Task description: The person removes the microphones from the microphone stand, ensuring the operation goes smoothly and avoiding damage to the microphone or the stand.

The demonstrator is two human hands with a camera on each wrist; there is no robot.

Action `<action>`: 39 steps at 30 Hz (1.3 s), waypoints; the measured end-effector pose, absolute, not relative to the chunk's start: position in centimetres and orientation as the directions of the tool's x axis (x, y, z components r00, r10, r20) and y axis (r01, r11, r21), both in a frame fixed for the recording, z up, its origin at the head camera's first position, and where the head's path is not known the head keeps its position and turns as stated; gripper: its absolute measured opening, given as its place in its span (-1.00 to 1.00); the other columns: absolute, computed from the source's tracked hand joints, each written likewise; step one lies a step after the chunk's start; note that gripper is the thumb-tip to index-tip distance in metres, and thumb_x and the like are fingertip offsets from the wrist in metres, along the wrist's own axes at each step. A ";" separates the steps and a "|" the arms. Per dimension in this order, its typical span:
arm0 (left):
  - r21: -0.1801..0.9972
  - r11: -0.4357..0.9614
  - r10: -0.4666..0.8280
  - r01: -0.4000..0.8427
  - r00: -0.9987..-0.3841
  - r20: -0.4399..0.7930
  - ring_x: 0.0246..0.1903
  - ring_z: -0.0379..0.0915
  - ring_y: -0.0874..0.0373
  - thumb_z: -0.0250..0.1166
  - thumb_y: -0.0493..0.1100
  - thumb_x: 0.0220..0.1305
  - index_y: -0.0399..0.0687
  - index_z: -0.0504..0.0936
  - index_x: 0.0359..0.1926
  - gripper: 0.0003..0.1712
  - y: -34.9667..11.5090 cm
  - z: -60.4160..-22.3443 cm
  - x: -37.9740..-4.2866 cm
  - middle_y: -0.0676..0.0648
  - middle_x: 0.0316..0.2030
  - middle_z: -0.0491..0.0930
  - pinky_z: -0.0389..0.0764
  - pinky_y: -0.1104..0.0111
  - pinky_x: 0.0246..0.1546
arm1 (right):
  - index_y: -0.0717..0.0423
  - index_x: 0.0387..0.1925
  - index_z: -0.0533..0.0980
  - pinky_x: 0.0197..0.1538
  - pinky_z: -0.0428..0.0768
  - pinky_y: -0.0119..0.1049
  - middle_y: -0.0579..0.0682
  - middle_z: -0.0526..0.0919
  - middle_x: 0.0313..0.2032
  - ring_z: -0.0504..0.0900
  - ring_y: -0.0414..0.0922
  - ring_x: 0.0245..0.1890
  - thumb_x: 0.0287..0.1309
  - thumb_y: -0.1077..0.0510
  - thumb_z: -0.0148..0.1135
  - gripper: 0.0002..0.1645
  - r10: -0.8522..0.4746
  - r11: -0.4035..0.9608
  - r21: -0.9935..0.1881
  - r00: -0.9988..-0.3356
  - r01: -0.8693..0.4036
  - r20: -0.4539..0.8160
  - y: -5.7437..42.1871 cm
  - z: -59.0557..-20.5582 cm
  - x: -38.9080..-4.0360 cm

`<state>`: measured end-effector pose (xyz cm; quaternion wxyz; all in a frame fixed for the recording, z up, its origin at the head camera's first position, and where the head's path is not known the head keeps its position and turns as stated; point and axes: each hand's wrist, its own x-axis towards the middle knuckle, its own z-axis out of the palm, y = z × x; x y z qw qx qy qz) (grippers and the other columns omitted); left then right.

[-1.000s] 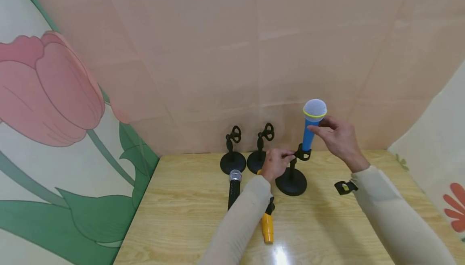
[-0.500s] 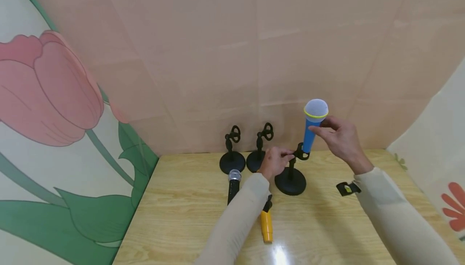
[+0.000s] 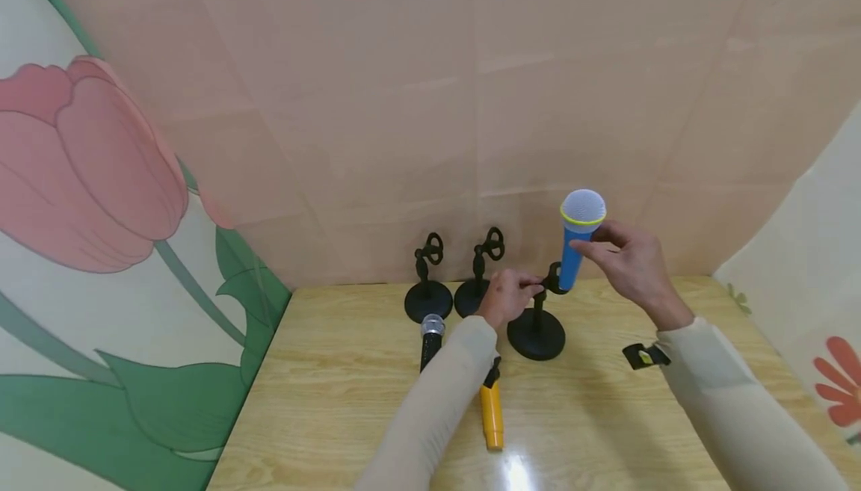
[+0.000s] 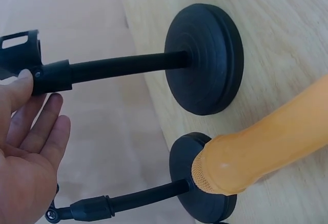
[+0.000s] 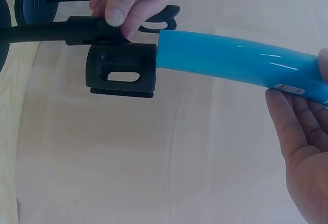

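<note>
so far the blue microphone (image 3: 573, 252) is part-way seated: its lower end sits inside the black clip (image 5: 122, 70) atop the nearest stand (image 3: 536, 330), with the right hand (image 3: 628, 263) grasping its upper body and the left hand (image 3: 509, 298) pinching the joint beside the clip. left of that stand, two other stands (image 3: 452, 293) hold nothing, while a black microphone (image 3: 429, 341) and an orange microphone (image 3: 492, 415) lie on the table (image 3: 336, 401).

Spare stands (image 3: 428, 300) close left of clip (image 3: 553, 279)
</note>
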<state>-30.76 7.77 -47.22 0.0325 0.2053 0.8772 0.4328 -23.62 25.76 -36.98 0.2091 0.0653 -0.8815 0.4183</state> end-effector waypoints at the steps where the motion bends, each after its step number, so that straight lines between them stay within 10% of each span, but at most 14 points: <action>1: 0.768 0.546 0.389 0.334 -0.913 0.121 -0.16 0.59 0.40 0.36 -0.12 0.32 0.10 0.81 -0.08 -0.81 7.7 -47.1 -30.8 0.21 -0.16 0.73 0.57 0.53 -0.10 | 0.30 0.05 0.59 0.06 0.61 0.05 0.26 0.70 -0.07 0.64 0.14 0.00 0.30 -0.02 0.33 -0.50 0.054 0.639 -0.712 -0.906 -0.291 0.419 25.7 -37.0 -23.6; 5: 0.752 0.559 0.394 0.349 -0.910 0.129 -0.15 0.59 0.39 0.37 -0.13 0.31 0.10 0.82 -0.10 -0.82 7.7 -46.9 -31.1 0.20 -0.18 0.74 0.57 0.54 -0.12 | 0.33 0.07 0.57 0.05 0.54 0.21 0.30 0.68 -0.06 0.61 0.24 0.02 0.32 0.00 0.32 -0.50 0.031 0.632 -0.713 -0.909 -0.304 0.415 25.6 -37.0 -23.5; 12: 0.749 0.560 0.430 0.355 -0.897 0.103 -0.17 0.61 0.37 0.38 -0.16 0.30 0.08 0.81 -0.08 -0.81 7.9 -46.6 -31.7 0.19 -0.17 0.74 0.58 0.53 -0.16 | 0.29 -0.03 0.62 -0.12 0.49 -0.67 0.21 0.73 -0.16 0.59 -0.38 -0.15 0.27 0.06 0.37 -0.61 0.029 0.638 -0.698 -0.895 -0.326 0.445 25.5 -37.6 -22.9; 16: 0.788 0.523 0.440 0.324 -0.895 0.077 -0.25 0.62 0.36 0.38 -0.19 0.30 0.00 0.80 -0.06 -0.79 8.0 -46.7 -31.9 0.12 -0.21 0.75 0.58 0.55 -0.25 | 0.28 -0.04 0.63 -0.17 0.45 -0.73 0.21 0.73 -0.17 0.51 -0.58 -0.20 0.25 0.07 0.39 -0.61 0.028 0.625 -0.709 -0.898 -0.327 0.439 25.5 -38.2 -22.5; 29: 0.954 0.284 0.355 0.097 -0.935 -0.011 -0.32 0.71 0.02 0.31 -0.44 0.28 -0.30 0.75 -0.12 -0.82 8.6 -46.0 -32.1 -0.14 -0.31 0.73 0.70 0.33 -0.26 | 0.28 -0.03 0.64 -0.16 0.50 -0.67 0.20 0.74 -0.17 0.55 -0.53 -0.21 0.23 0.11 0.41 -0.63 0.001 0.625 -0.706 -0.904 -0.332 0.427 25.2 -41.3 -21.5; 33: 0.958 0.276 0.338 0.077 -0.941 -0.022 -0.29 0.71 0.02 0.32 -0.43 0.27 -0.29 0.74 -0.09 -0.80 8.8 -45.9 -32.3 -0.08 -0.33 0.72 0.69 0.37 -0.26 | 0.29 -0.04 0.64 -0.17 0.51 -0.65 0.20 0.74 -0.19 0.67 -0.20 -0.16 0.22 0.09 0.42 -0.62 0.019 0.642 -0.704 -0.912 -0.303 0.410 25.0 -42.4 -21.3; 39: 0.943 0.314 0.381 0.112 -0.924 -0.016 -0.24 0.70 0.11 0.25 -0.39 0.37 -0.21 0.70 0.04 -0.74 8.7 -46.3 -32.6 -0.07 -0.22 0.73 0.65 0.47 -0.26 | 0.33 0.02 0.60 -0.02 0.64 0.12 0.27 0.71 -0.14 0.66 0.24 -0.06 0.27 0.01 0.37 -0.51 0.041 0.641 -0.735 -0.945 -0.224 0.323 24.9 -44.0 -20.8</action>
